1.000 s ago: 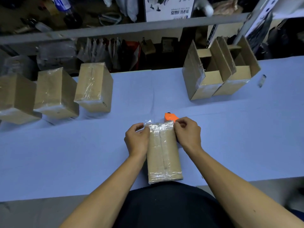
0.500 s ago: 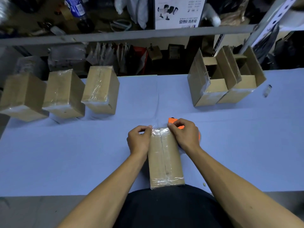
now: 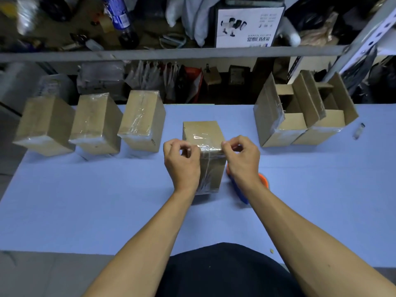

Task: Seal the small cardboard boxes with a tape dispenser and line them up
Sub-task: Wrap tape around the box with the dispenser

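A small taped cardboard box [image 3: 203,133] stands on end in the middle of the blue table [image 3: 85,200]. My left hand [image 3: 182,161] grips its left side with curled fingers near the taped top edge. My right hand [image 3: 242,157] grips the right side the same way. The orange and blue tape dispenser [image 3: 262,181] lies on the table right of the box, mostly hidden under my right wrist. Three sealed boxes [image 3: 141,121] stand in a row at the back left.
Two open cardboard boxes [image 3: 304,116] sit at the back right. A small clear object [image 3: 359,130] lies near the right edge. Behind the table a grey shelf [image 3: 171,52] holds bottles, bags and a white printed carton.
The box lay flat with my fingers smoothing tape at its far end; now it stands upright and farther from me, held between both hands. The dispenser is more exposed.
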A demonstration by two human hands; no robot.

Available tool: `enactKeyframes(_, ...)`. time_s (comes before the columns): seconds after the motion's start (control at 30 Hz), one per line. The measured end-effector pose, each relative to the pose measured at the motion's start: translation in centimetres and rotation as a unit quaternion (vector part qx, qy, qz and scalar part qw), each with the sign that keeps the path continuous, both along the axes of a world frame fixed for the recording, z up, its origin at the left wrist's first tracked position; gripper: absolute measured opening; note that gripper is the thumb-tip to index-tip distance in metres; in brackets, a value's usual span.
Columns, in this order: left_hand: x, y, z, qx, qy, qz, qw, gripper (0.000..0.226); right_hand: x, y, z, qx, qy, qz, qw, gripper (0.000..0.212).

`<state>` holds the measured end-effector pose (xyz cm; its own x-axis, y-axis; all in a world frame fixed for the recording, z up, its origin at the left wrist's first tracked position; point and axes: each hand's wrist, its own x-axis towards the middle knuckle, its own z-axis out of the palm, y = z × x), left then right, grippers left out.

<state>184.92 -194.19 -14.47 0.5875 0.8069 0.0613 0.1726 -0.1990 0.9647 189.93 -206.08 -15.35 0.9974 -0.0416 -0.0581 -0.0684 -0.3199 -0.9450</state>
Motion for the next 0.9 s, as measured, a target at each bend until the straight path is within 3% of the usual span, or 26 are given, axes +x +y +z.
enactKeyframes(0.1, -0.2, -0.5, -0.3, -0.107, 0.003, 0.007, 0.994, 0.037, -0.5, -0.1, -0.1, -0.004, 0.012, -0.003, 1.0, 0.011)
enactKeyframes(0.17, -0.3, -0.7, -0.4, -0.126, 0.026, -0.017, 0.992, 0.042, -1.0, 0.4, 0.4, 0.008, 0.025, -0.001, 1.0, 0.003)
enactKeyframes(0.3, -0.9, -0.5, -0.6, -0.109, 0.092, -0.121, 0.982, 0.063, -2.0, 1.7, 0.0, -0.006, 0.058, 0.051, 0.997, 0.026)
enactKeyframes(0.43, -1.6, 0.8, -1.3, -0.086, 0.119, -0.114, 0.983, 0.041, -2.0, 1.7, -0.1, -0.003, 0.049, 0.107, 0.993, 0.03)
enactKeyframes(0.67, -1.8, 1.6, -2.1, -0.161, 0.111, -0.084, 0.977, 0.055, -2.1, 1.2, -0.8, 0.095, 0.105, 0.122, 0.982, 0.033)
enactKeyframes(0.73, -1.6, 2.0, -1.5, -0.173, 0.106, -0.074, 0.976, 0.051, -2.4, 1.1, -0.7, 0.121, 0.131, 0.182, 0.967, 0.042)
enactKeyframes(0.83, -0.9, 3.4, -0.3, -0.182, 0.111, -0.1, 0.972, 0.036, -2.8, 0.6, -0.7, 0.081, 0.127, 0.246, 0.957, 0.071)
enactKeyframes(0.9, -0.6, 4.4, 0.5, -0.212, 0.122, -0.137, 0.96, 0.027, -2.5, 0.5, -0.2, 0.098, 0.107, 0.219, 0.965, 0.059)
